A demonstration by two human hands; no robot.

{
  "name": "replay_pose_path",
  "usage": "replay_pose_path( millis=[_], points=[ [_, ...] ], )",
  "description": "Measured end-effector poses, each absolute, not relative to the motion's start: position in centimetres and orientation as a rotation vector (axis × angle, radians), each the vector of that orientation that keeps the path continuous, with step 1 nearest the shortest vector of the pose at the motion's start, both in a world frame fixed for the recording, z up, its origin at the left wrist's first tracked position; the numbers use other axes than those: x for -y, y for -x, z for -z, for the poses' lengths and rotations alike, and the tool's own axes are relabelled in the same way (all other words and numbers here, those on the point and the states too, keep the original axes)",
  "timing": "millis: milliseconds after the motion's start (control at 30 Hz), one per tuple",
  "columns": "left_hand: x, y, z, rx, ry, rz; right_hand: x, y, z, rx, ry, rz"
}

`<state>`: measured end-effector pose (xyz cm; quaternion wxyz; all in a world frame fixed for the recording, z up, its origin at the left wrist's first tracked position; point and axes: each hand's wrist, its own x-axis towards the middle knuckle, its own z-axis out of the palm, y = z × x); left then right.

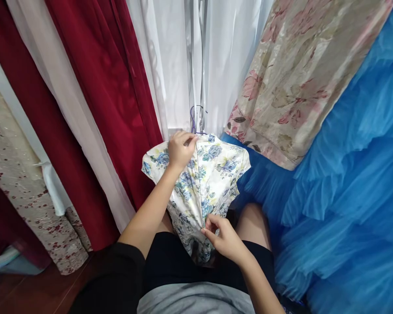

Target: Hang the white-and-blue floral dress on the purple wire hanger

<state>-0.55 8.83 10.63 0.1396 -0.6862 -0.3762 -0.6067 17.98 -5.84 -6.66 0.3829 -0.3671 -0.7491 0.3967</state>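
Observation:
A white dress with blue flowers [227,163] hangs in front of me on a purple hanger [192,118], its lower part falling between my knees. Down its middle runs a straight seam that looks like a zipper [199,183]. My left hand [180,148] pinches the dress at the neckline, at the top of this seam. Lower down, my right hand [219,233] pinches the seam near waist height, thumb and forefinger together. Whether a zipper pull is between those fingers is hidden.
Dark red cloth [101,87] and a beige flower-patterned garment [36,209] hang on the left. White cloth [173,56] hangs behind the dress. To the right are a pink-flowered garment [291,83] and blue tulle [347,209]. Brown floor [68,279] shows at lower left.

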Motion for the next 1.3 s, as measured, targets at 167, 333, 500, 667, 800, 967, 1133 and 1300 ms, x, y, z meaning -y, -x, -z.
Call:
replay_pose_path(
  millis=[167,333,500,667,800,967,1133,1300],
  points=[
    [-7.9,1.0,-11.2,1.006,2.123,1.824,4.9,-18.8,5.8,1.974,0.967,-1.026],
    [-6.2,2.0,-10.9,0.981,2.461,1.687,-0.6,-17.9,-0.4,1.835,0.827,-1.065],
    [-5.1,2.5,-11.2,0.917,2.610,1.360,-6.3,-14.8,-6.8,1.591,0.582,-1.067],
    [-4.5,1.9,-10.9,0.939,2.445,1.500,-7.0,-12.9,-7.1,1.620,0.627,-0.730],
    [-5.8,3.6,-11.7,0.969,2.114,1.962,-6.9,-12.9,-4.6,1.734,0.836,-0.515],
    [-9.9,11.8,-11.0,1.048,1.448,2.806,-6.4,-13.2,-2.3,1.809,0.797,-0.786],
    [-11.3,15.6,-4.0,1.430,0.662,3.342,-4.5,-11.7,-2.1,1.763,0.712,-1.041],
    [-8.4,10.8,4.8,1.503,0.652,3.419,-1.8,-13.2,1.7,1.144,0.734,-1.465]
  ],
)
